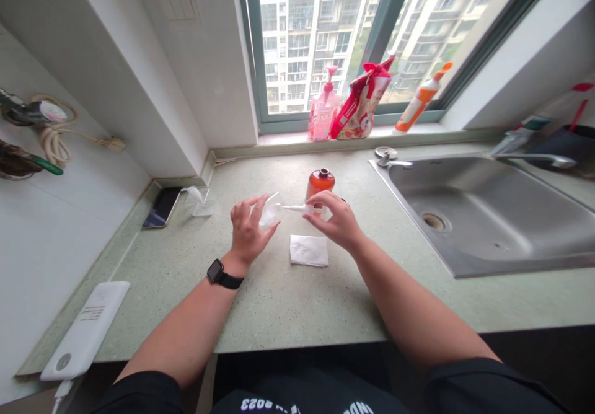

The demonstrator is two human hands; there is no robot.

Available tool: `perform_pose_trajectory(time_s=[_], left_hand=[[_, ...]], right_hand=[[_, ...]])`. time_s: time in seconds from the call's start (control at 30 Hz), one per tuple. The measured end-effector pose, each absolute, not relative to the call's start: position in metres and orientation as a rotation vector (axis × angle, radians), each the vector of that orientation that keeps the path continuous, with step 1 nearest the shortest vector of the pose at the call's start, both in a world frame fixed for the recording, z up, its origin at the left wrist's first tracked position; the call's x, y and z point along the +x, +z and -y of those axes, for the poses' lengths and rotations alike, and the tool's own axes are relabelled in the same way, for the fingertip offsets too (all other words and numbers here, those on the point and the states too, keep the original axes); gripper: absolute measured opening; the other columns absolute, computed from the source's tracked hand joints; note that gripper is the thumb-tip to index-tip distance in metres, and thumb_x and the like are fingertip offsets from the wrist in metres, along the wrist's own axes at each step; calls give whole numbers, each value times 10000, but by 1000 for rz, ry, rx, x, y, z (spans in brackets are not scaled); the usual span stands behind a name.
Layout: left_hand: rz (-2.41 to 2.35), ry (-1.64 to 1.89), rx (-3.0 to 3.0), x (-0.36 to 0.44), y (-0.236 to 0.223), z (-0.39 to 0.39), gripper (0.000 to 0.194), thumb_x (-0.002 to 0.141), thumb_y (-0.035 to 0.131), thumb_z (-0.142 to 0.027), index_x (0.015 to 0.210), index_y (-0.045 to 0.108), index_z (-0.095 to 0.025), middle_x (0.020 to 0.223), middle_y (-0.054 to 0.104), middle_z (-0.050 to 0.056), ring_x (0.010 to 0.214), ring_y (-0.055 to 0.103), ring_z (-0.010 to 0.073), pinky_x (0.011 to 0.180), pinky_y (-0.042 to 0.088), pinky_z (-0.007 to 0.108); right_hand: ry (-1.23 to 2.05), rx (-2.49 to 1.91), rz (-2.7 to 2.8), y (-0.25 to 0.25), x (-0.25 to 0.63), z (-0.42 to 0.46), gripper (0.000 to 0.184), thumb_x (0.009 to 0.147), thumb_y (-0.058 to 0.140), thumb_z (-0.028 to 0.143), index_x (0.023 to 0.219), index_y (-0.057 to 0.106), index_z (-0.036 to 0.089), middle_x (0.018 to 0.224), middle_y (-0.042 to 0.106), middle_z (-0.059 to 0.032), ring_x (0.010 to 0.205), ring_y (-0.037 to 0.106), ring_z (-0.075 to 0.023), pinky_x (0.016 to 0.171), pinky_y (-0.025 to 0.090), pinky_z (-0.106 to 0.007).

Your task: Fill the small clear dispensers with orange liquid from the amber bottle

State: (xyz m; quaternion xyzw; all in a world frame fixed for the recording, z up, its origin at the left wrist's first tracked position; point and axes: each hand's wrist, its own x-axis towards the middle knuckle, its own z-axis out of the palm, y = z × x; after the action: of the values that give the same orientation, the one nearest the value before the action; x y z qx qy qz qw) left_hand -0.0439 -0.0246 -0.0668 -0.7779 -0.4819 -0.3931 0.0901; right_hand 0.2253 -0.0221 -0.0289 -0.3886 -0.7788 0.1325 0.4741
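Note:
My left hand point(247, 229), with a black watch on its wrist, has its fingers closed round a clear see-through container point(268, 214), tilted on its side above the counter. From the other side my right hand point(341, 219) pinches a slim whitish tube point(294, 207) between thumb and fingers. The tube lies about level, its thin end pointing at the container; whether it reaches inside I cannot tell. Just behind my right fingers stands an amber bottle point(320, 181) with an uncovered neck, its lower part partly hidden. Below both hands lies a folded white tissue point(309, 250) on the counter.
A clear plastic piece point(201, 206) and a phone point(162, 207) lie to the left, a white power bank point(86, 330) nearer. The steel sink point(469, 265) is at the right. A pink pump bottle point(323, 113), a red bag point(365, 104) and an orange-white bottle point(421, 104) line the sill.

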Motion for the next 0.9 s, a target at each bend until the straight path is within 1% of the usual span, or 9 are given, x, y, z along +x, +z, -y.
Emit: perform_pose_trajectory(time_s=[0.17,0.27,0.37,0.4,0.47,0.6,0.63,0.77,0.9], left_hand=[[1436,-1198,-2309,-44,-68,23,696,962,778,-487,1567,565,-219,1324,656,167,1214,618,353,1125,444,510],[1419,-1231,-2326,-44,-67,23,703,956,784,-501,1563,563,-223,1321,661,164,1210,628,351,1125,458,516],[1395,-1330,-2363,-42,-65,25,728,951,788,-538,1562,549,-224,1315,669,154,1212,639,339,1130,479,513],[1394,-1365,-2378,-42,-64,26,733,948,788,-550,1559,547,-224,1311,671,150,1214,641,335,1132,486,513],[1407,-1414,-2408,-41,-64,26,733,944,790,-563,1550,550,-228,1309,672,142,1223,643,330,1138,496,519],[1438,-1476,-2440,-42,-65,23,725,933,802,-568,1531,565,-233,1308,668,135,1228,646,324,1140,509,531],[1447,-1493,-2442,-43,-66,22,723,930,806,-565,1527,570,-233,1307,666,134,1227,648,323,1138,514,530],[1484,-1530,-2442,-43,-68,19,713,924,819,-546,1520,579,-237,1305,662,128,1232,649,320,1136,524,530],[1489,-1517,-2459,-43,-68,19,711,918,828,-532,1515,581,-236,1306,668,123,1223,651,316,1126,533,528]], right_hand=[[244,-1014,2063,-27,237,21,153,985,738,332,1117,729,257,1021,751,-60,891,699,-227,836,578,-404],[250,-1036,2126,-23,247,19,157,970,756,337,1107,765,261,1049,778,-70,944,719,-250,885,581,-435],[363,-1020,2075,-14,268,16,193,962,774,390,1118,790,279,1122,807,-66,1035,745,-256,954,586,-441],[383,-1041,2015,-11,279,15,220,962,772,421,1132,794,283,1137,812,-64,1064,747,-256,976,584,-444],[379,-1142,1873,-8,307,12,294,931,786,502,1127,805,284,1112,823,-63,1048,751,-263,943,595,-449],[418,-1402,1599,-12,369,6,504,798,847,616,1146,801,254,1136,830,-91,1041,764,-289,951,607,-485],[438,-1462,1559,-16,382,5,522,770,854,629,1119,804,243,1125,831,-97,1018,766,-290,949,609,-487],[492,-1706,1558,-31,409,3,462,790,815,616,1043,817,230,1079,833,-102,930,760,-283,911,604,-473],[451,-1872,1739,-41,402,1,270,874,764,458,1051,828,266,1094,838,-74,992,750,-276,916,584,-418]])
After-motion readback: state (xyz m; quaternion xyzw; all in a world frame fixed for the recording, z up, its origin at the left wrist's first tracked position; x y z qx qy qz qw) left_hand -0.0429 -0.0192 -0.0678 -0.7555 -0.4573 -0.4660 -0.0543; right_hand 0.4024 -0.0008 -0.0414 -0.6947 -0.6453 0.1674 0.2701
